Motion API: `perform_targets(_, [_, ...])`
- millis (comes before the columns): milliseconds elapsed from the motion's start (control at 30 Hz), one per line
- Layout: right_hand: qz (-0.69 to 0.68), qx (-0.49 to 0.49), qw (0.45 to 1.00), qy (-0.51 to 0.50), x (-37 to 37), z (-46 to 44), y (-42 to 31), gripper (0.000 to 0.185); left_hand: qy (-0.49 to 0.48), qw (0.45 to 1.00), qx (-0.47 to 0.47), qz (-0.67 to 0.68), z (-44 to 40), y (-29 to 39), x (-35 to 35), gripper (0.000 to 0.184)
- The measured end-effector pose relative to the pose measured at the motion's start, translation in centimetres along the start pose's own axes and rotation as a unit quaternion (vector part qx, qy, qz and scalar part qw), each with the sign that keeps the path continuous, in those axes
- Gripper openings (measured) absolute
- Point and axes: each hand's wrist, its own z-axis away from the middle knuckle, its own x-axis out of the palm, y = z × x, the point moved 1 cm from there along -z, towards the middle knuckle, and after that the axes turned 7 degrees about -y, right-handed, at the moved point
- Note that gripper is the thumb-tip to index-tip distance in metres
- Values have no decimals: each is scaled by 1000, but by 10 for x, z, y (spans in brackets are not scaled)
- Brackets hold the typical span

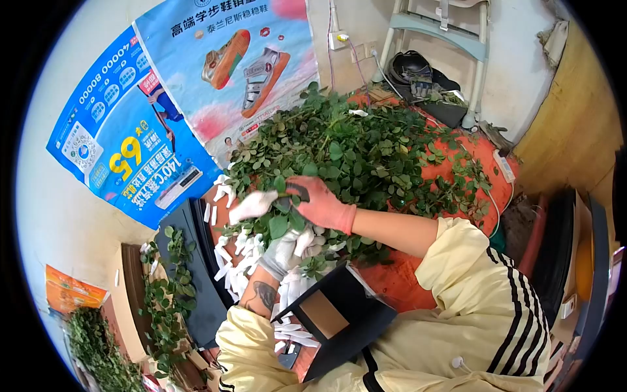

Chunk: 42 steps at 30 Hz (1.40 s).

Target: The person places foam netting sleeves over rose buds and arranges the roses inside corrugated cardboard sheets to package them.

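My right hand [321,204], in an orange-red glove with a dark palm, is closed round a leafy stem [278,223]. At the left end of this stem is a white wrapped head [253,205]. Just below, my left hand [282,253] wears a grey-white glove, and its fingers are curled, partly hidden by the leaves. What it grips I cannot make out. Beyond both hands lies a large heap of green leafy stems [366,150] on a red cover [450,171]. Many white sleeve-like pieces [228,274] lie around my left forearm.
A black open box-like holder [353,307] stands against my body. Dark panels [189,261] and more leafy stems [171,294] are at left. A pale green chair frame [441,32] stands behind the heap, beside a power strip [503,167] with a white cable. Posters [228,65] cover the wall.
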Motion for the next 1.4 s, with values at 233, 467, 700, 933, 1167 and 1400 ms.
perform_targets(233, [-76,132,988,-40,-79,-47,-37,20,126,913,-20,-387,29,24,19,32])
perform_targets(467, [-424,167,890,36,-232,-101,17,24,222,814,-39,-535,70,12,-21,22])
perform_targets(700, [-495,18,823,279,-368,-91,31,20,223,896,-35,-383,111,-3,-76,20])
perform_targets(933, [-90,-104,951,278,-340,-86,-48,26,130,952,-46,-275,108,-7,-75,38])
perform_targets(1167, [460,-198,865,28,-181,-126,-32,41,90,979,-44,-175,95,9,-28,43])
perform_targets(1400, [362,-150,847,-360,-27,-25,-44,44,132,963,-9,-236,109,22,-23,49])
